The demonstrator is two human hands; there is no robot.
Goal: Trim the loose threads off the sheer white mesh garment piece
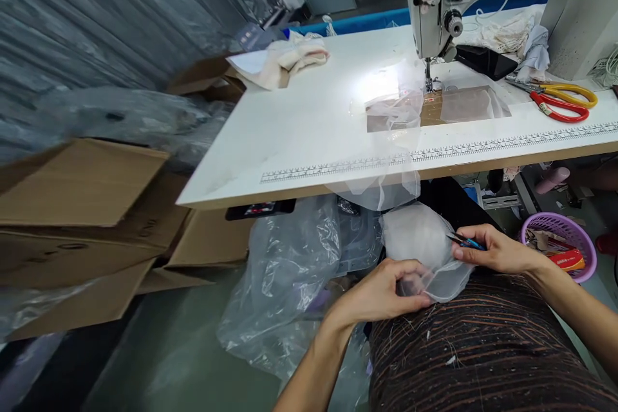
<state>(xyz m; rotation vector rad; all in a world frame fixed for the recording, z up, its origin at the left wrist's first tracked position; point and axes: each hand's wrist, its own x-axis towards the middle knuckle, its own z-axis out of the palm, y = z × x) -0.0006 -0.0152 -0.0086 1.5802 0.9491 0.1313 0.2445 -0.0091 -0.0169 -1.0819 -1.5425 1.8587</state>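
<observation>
In my lap lies a piece of sheer white fabric (418, 238), bunched and partly rounded. My left hand (386, 290) is closed on its lower edge, fingers partly behind the thin cloth. Small blue thread snips (467, 243) sit in my right hand (492, 251), their dark tips pointing left against the fabric; this hand also touches the cloth edge. More sheer fabric (386, 187) hangs over the table's front edge and runs up toward the presser foot of the sewing machine (429, 77).
Scissors with red and yellow handles (560, 100) lie on the white table (290, 122) at right. A purple basket (560, 222) stands on the floor. Clear plastic bags (294, 257) hang below the table, and open cardboard boxes (82, 187) stand at left.
</observation>
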